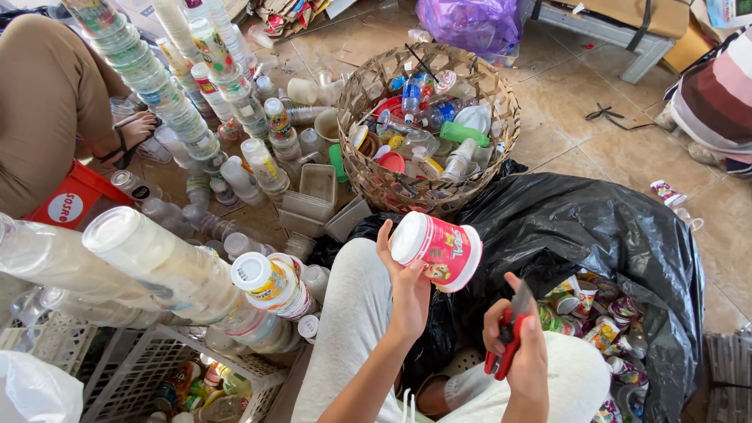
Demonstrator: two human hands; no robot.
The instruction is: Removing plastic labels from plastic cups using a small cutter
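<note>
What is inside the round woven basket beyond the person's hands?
The round woven basket holds mixed plastic waste: clear bottles, a green bottle, red lids, white cups. That top layer covers whatever lies deeper.

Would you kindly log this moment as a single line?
left hand: holds pink cup | right hand: holds red cutter | ahead: woven basket | right: black bag
</note>
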